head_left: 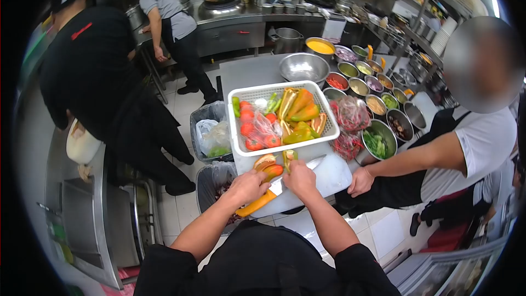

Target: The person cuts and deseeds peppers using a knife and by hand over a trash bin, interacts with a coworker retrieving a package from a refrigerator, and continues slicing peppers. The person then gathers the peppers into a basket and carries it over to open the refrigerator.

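My left hand (249, 187) is closed around a piece of orange-red pepper (272, 171) at the near edge of the white board (332, 174). Just to its right, my right hand (300, 178) grips a piece of green pepper (289, 157). A knife with a yellow handle (256, 204) lies on the board beneath my hands, its blade pointing to the upper right. Beyond my hands stands a white basket (245, 152) holding tomatoes (247, 129), a plastic bag and cut green and orange peppers (303, 107).
A person (466, 148) stands close at the right, one hand near the board. Steel bowls (379, 141) of ingredients and an empty-looking steel bowl (304, 67) sit beyond. Lined bins (211, 131) stand left of the table. Two people (98, 77) work at the left.
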{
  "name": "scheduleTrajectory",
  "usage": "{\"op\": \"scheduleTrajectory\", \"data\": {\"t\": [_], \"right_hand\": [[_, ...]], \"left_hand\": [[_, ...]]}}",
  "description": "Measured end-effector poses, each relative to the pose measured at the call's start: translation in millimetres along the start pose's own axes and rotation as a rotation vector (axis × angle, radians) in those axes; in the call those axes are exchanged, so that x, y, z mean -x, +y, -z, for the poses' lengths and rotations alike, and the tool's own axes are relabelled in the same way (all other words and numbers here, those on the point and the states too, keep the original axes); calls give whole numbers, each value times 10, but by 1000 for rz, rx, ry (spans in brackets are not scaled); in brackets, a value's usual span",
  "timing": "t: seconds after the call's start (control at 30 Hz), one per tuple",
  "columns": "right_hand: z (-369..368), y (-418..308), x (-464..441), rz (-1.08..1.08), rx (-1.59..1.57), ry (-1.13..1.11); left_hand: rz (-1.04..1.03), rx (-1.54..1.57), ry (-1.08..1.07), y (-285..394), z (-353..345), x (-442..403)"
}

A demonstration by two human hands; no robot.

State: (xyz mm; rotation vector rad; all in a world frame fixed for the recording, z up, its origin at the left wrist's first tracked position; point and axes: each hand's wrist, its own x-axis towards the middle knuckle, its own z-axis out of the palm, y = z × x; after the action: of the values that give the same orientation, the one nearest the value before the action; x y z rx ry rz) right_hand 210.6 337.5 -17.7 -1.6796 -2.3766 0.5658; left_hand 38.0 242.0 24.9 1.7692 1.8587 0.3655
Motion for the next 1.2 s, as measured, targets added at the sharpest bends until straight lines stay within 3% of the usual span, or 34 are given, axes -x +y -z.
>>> {"op": "scheduleTrajectory", "data": {"t": [0.13,0.23,0.33,0.43,0.47,0.57,0.83,1.0,1.2], "right_hand": [[48,211,104,-20,-148,161],[202,26,415,-51,-398,150],[164,-468,787,215,-494,209],[196,-905,927,592,-414,163],[198,-991,931,561,-541,111],[317,-1157,781,670,-300,302],[-79,-1684,560,976,-222,42],[-399,-2074,594,991,-253,65],[-772,-2371,575,862,-391,27]], "left_hand": [[-2,274,-70,-92,35,49],[171,949,-168,-59,-78,66],[263,1517,-75,68,-33,129],[85,1593,-57,-229,-53,142],[131,1700,-17,-294,-35,146],[22,1904,-367,-697,124,333],[278,1776,-239,-1143,275,862],[338,1748,-76,-1313,405,1200],[328,1711,-13,-1614,436,1424]]}}
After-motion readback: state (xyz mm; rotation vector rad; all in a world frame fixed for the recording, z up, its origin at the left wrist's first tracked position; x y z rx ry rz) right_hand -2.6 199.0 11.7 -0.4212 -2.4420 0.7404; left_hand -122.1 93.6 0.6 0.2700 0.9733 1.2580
